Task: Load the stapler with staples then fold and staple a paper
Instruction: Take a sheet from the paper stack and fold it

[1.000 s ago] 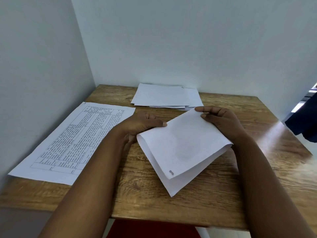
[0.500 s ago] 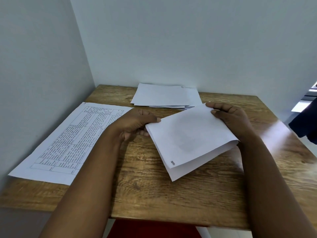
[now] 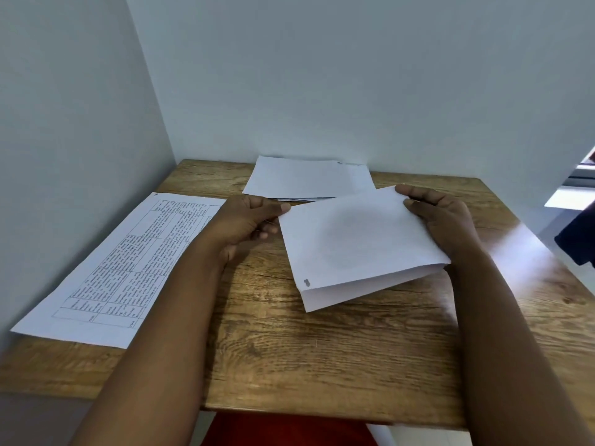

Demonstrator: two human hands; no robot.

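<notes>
Fingers of both hands — left hand, right hand — pinch the folded paper, stapled near its front corner, just before the stack. Best laid down flat — edges kept aligned.

Printed sheet at left of frame: table text too small to read. Folded paper centre right: small grey mark near its lower left corner, staple or smudge, can't tell. It hides the left hand fingertips and part of the right hand fingers. Paper stack at upper centre: sheet count unclear, near edge partly covered. Dark object cut off at right edge. Red thing cut off at bottom edge.
</notes>
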